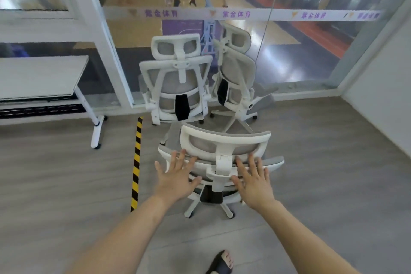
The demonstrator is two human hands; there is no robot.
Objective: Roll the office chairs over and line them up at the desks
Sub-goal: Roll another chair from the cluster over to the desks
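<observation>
Three office chairs are bunched by the glass wall (300,55), none yet at the tabletop (40,75) on the left, so nearly everything appears undone. The left hand (175,176) and right hand (253,182), fingers spread straight, reach the nearest chair (224,140); the second chair (178,87) and third chair (235,73) wait beyond.

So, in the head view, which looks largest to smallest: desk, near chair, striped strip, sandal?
Unranked at the top: desk and near chair look about alike; the desk is cut by the frame edge and the chair is nearer.
Then: striped strip, long but thin.
Last: sandal, partly out of frame.
</observation>
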